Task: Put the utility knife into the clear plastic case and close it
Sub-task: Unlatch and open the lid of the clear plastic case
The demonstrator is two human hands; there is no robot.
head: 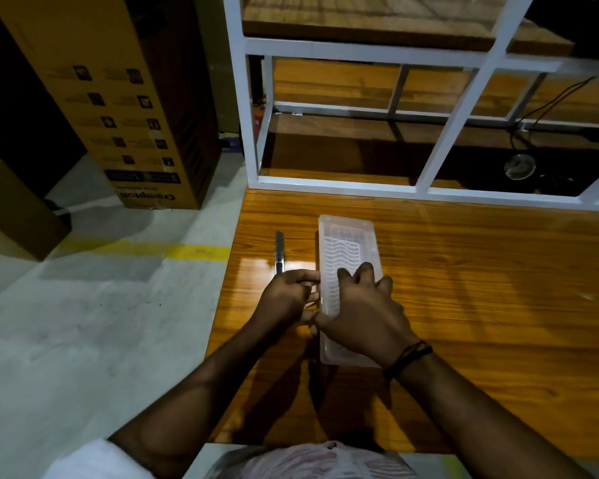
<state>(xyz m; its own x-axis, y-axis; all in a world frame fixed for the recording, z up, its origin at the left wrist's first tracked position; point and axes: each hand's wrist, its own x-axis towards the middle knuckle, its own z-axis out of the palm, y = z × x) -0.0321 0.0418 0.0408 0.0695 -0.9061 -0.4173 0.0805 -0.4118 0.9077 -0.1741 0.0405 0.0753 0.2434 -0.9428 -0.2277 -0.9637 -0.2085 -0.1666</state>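
Knife (279, 251) lies at ten o'clock from the case (347, 257): light, stiff; grip mid-handle. Left hand (286, 299) pinches the case edge; right hand (363, 316) presses spread on the lid.

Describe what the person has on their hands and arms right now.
Both hands are bare, no gloves. The right hand has dark thread-like bands wound around its wrist. The left hand shows no band or watch. Both forearms are uncovered; a white sleeve shows at the left upper arm.
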